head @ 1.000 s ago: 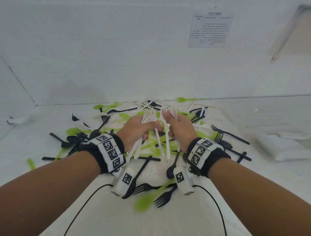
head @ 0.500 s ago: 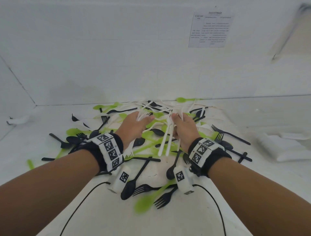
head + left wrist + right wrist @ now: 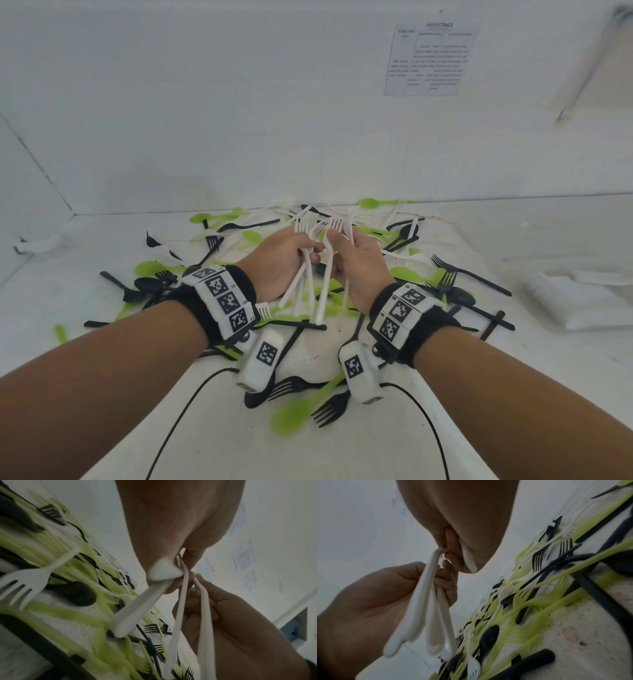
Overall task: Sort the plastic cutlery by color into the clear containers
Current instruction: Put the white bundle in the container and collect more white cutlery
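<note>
Green, black and white plastic cutlery lies in a mixed pile [image 3: 342,308] on the white table. Both hands meet just above the pile. My left hand [image 3: 308,248] grips a bundle of several white forks [image 3: 303,284], tines up and handles hanging down. In the right wrist view that bundle [image 3: 426,608] runs through the curled left fingers [image 3: 447,585]. My right hand [image 3: 337,245] pinches more white forks [image 3: 325,284] right beside them. The left wrist view shows their two long handles [image 3: 205,615] in the right hand [image 3: 231,615]. No clear container is in view.
Loose black forks [image 3: 469,274] and a green spoon [image 3: 301,407] lie around the pile, some under my wrists. A white folded sheet [image 3: 582,301] lies at the right. A white wall with a printed paper [image 3: 430,58] stands close behind the table. Two black cables [image 3: 178,418] trail toward me.
Both hands dipped toward the pile half a second ago. They have since come back up and drawn together, with the white forks upright between them.
</note>
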A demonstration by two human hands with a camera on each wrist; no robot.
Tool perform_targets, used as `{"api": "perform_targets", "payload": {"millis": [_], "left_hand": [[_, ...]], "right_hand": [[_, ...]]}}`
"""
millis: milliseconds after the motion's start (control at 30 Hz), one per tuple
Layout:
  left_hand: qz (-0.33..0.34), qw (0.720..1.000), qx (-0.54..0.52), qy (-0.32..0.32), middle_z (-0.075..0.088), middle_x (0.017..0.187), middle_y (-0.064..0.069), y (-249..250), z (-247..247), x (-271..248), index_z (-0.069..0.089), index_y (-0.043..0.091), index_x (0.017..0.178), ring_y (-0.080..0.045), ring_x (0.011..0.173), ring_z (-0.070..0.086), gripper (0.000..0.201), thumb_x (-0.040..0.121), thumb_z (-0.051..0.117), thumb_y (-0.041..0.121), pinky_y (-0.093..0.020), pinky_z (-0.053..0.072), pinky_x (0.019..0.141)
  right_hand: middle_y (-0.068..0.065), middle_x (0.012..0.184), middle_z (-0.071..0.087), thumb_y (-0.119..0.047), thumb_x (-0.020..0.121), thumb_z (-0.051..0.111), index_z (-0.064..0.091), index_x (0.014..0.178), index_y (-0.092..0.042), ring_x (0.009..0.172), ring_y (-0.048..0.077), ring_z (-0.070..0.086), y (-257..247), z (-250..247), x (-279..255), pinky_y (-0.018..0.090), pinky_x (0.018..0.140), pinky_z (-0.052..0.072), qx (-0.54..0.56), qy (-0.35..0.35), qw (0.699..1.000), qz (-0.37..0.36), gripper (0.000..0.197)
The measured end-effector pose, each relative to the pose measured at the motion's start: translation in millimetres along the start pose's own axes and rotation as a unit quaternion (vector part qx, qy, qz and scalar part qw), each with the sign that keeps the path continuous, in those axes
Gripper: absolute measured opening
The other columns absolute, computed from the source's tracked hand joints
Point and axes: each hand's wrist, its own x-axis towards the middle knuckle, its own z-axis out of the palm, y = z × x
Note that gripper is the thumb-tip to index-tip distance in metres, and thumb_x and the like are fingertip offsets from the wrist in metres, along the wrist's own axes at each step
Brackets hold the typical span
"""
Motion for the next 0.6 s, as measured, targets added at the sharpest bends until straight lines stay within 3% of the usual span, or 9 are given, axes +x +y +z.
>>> {"api": "perform_targets", "payload": {"millis": [67,133,200,333,400,433,467,533,600], "left_hand": [[0.001,1.000,0.002,-0.024,0.057,0.084,-0.009,-0.3,2.2,-1.2,0.057,0.002,0.110,-0.014,0.065,0.049,0.020,0.100,0.040,-0.003,-0.027,0.050,0.061],[0.006,0.999,0.011,-0.039,0.058,0.093,-0.014,-0.8,5.0,-3.0,0.058,-0.005,0.121,-0.015,0.069,0.050,0.026,0.103,0.040,-0.003,-0.027,0.053,0.066],[0.013,0.999,0.018,-0.047,0.059,0.108,-0.020,-1.2,3.6,-3.6,0.056,-0.010,0.131,-0.018,0.077,0.056,0.030,0.105,0.042,0.000,-0.029,0.055,0.074],[0.011,0.999,0.009,-0.040,0.068,0.119,-0.022,0.5,-0.9,-2.4,0.058,-0.008,0.127,-0.031,0.097,0.071,0.027,0.107,0.046,0.005,-0.040,0.059,0.091],[0.007,1.000,0.025,0.006,0.064,0.126,-0.025,1.4,-4.4,1.4,0.057,-0.003,0.129,-0.037,0.109,0.069,0.030,0.100,0.060,0.006,-0.048,0.055,0.101],[0.009,0.998,0.041,0.042,0.065,0.124,-0.021,2.1,-6.5,2.9,0.056,0.001,0.128,-0.033,0.107,0.070,0.033,0.097,0.066,0.006,-0.048,0.056,0.100],[0.014,0.995,0.051,0.080,0.066,0.122,-0.018,1.7,-9.3,5.1,0.054,0.005,0.127,-0.030,0.100,0.073,0.034,0.095,0.067,0.005,-0.046,0.058,0.094],[0.028,0.989,0.041,0.140,0.067,0.110,-0.016,0.9,-14.0,8.2,0.051,0.007,0.124,-0.024,0.073,0.069,0.029,0.097,0.061,0.001,-0.041,0.058,0.080],[0.034,0.987,0.028,0.153,0.059,0.094,-0.011,-0.1,-15.7,9.5,0.049,0.010,0.119,-0.016,0.057,0.047,0.021,0.100,0.054,0.003,-0.035,0.048,0.066]], "right_hand": [[0.017,0.084,0.064,-0.018,0.106,0.054,0.059,0.117,0.002,0.061,0.025,0.064,0.6,1.3,0.9,0.050,0.073,0.060,0.009,0.009,1.000,0.007,0.024],[0.016,0.086,0.066,-0.019,0.106,0.054,0.064,0.117,0.002,0.057,0.019,0.060,2.5,0.5,2.6,0.037,0.061,0.057,0.013,0.009,1.000,0.009,0.026],[0.016,0.090,0.068,-0.021,0.106,0.054,0.067,0.116,-0.001,0.057,0.017,0.058,4.1,-1.6,3.3,0.035,0.062,0.053,0.000,0.004,1.000,0.002,0.026],[0.012,0.090,0.069,-0.023,0.107,0.053,0.061,0.116,-0.003,0.060,0.016,0.064,4.9,-8.8,6.0,0.028,0.055,0.054,-0.024,0.033,0.999,-0.021,0.024],[0.011,0.108,0.068,-0.047,0.098,0.062,0.060,0.121,-0.010,0.086,0.022,0.069,8.3,-11.3,11.9,0.033,0.073,0.058,-0.043,0.088,0.995,-0.032,0.043],[0.007,0.114,0.065,-0.063,0.086,0.067,0.058,0.123,-0.015,0.097,0.023,0.064,12.2,-15.5,18.2,0.035,0.085,0.053,-0.054,0.115,0.991,-0.035,0.061],[0.000,0.111,0.060,-0.070,0.079,0.069,0.059,0.123,-0.019,0.098,0.020,0.058,15.0,-21.1,23.2,0.035,0.088,0.047,-0.062,0.123,0.990,-0.038,0.068],[-0.011,0.096,0.061,-0.052,0.094,0.062,0.065,0.118,-0.018,0.087,0.013,0.054,13.5,-25.5,24.6,0.035,0.081,0.045,-0.075,0.107,0.990,-0.052,0.042],[-0.016,0.082,0.063,-0.033,0.105,0.052,0.070,0.115,-0.024,0.078,0.009,0.056,7.3,-24.8,19.0,0.033,0.076,0.046,-0.096,0.086,0.990,-0.061,0.023]]}}
